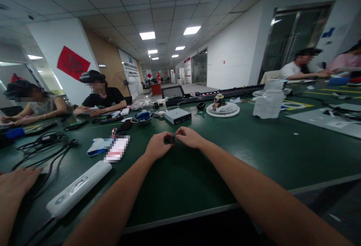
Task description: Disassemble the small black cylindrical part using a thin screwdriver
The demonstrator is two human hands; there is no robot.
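Observation:
In the head view, my left hand (157, 146) is closed around a small dark object (169, 139), held just above the green tabletop (180, 178). What kind of object it is, I cannot make out. My right hand (189, 137) meets it from the right, thumb and fingers pinched together at its edge. Whatever lies between those right fingertips is too small to name. Beyond both hands sits a grey metal box like a disc drive (177, 116), apart from them.
A white fan grille (222, 110) and a white plastic housing (269, 103) stand behind to the right. At left lie a long white device (79, 189), black cables (47, 142) and a blue-white packet (98, 146). Another person's hand (19, 182) rests at far left.

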